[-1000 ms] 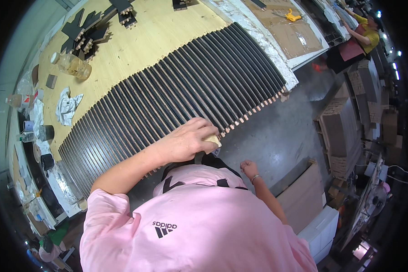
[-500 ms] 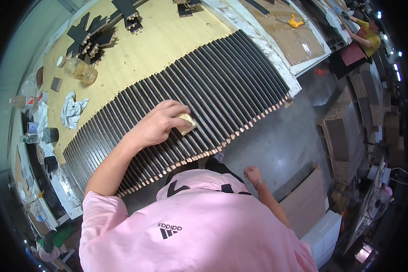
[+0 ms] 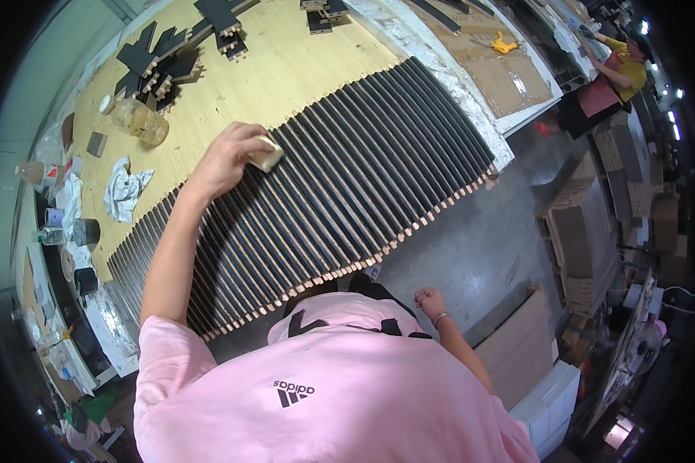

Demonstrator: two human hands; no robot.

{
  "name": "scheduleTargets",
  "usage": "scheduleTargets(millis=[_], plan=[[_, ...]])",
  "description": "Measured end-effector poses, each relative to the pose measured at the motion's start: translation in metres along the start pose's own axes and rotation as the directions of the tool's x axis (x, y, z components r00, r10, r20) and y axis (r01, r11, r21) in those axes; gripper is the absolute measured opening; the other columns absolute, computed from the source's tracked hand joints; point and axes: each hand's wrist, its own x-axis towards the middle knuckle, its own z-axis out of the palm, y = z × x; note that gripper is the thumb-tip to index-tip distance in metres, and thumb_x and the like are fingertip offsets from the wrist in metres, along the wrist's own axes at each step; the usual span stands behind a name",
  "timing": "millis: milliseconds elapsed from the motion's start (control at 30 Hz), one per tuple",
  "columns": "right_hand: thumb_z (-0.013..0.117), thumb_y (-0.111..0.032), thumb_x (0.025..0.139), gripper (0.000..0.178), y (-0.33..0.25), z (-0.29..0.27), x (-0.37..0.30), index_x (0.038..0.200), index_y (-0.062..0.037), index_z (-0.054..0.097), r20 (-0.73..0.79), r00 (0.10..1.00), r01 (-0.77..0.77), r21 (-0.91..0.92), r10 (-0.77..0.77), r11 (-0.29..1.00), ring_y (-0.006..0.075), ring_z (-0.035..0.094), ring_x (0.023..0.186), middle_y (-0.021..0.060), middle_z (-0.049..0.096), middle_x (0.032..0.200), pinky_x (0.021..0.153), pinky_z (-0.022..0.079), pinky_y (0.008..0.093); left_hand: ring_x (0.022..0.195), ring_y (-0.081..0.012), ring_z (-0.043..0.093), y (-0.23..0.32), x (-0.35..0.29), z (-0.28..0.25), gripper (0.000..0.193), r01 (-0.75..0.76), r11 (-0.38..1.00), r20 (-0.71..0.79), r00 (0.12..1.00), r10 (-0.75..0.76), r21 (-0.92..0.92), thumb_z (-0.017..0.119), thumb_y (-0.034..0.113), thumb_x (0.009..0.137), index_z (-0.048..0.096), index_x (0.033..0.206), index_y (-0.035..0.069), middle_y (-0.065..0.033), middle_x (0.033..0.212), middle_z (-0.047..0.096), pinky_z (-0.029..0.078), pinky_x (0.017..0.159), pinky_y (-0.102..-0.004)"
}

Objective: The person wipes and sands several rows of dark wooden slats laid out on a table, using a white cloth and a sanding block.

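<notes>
A cream sponge-like block point(image 3: 266, 157) is gripped in my left hand point(image 3: 225, 160), its fingers bent over the top. The block rests on the far ends of a long row of dark, narrow wooden slats point(image 3: 363, 154). These lie side by side across the table, with pale wooden pegs showing at their near ends. My left forearm crosses over the left part of the row. Beside my body, away from the slats, my right hand point(image 3: 430, 301) hangs with curled fingers and no object visible in it.
A jar of yellowish liquid point(image 3: 137, 121), a crumpled white cloth point(image 3: 126, 189) and a pile of dark wooden pieces point(image 3: 158, 62) sit on the pale tabletop point(image 3: 286, 58). A yellow tool point(image 3: 504, 42) lies on cardboard at right. Farther right, a person point(image 3: 614, 77) stands working.
My left hand has slid the sponge-like block leftward and away from me, from the middle of the slats to their far ends. My right hand stays beside my body.
</notes>
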Motion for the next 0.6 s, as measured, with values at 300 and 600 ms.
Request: scheduleTargets(millis=[300, 600], plan=[[0.062, -0.005, 0.083, 0.010, 0.001, 0.001, 0.005, 0.084, 0.0022, 0.068, -0.022, 1.000, -0.008, -0.052, 0.007, 0.999, 0.0148, 0.061, 0.065, 0.0063, 0.066, 0.076, 0.062, 0.050, 0.0289, 0.117, -0.0309, 0.058, -0.020, 0.017, -0.007, 0.044, 0.022, 0.998, -0.090, 0.996, -0.017, 0.057, 0.057, -0.017, 0.071, 0.073, 0.104, 0.007, -0.0111, 0.122, 0.065, 0.050, 0.101, -0.0392], [0.060, -0.005, 0.084, 0.010, -0.011, 0.002, 0.007, 0.083, 0.0019, 0.068, 0.022, 0.999, 0.038, -0.098, -0.036, 0.994, 0.0144, 0.060, 0.065, 0.0060, 0.065, 0.074, 0.061, 0.049, 0.0281, 0.119, -0.0295, 0.057, 0.006, 0.008, -0.013, 0.045, 0.086, 0.996, -0.108, 0.990, -0.089, -0.036, 0.052, -0.018, 0.078, 0.076, 0.102, 0.011, -0.0101, 0.121, 0.066, 0.049, 0.106, -0.0410]])
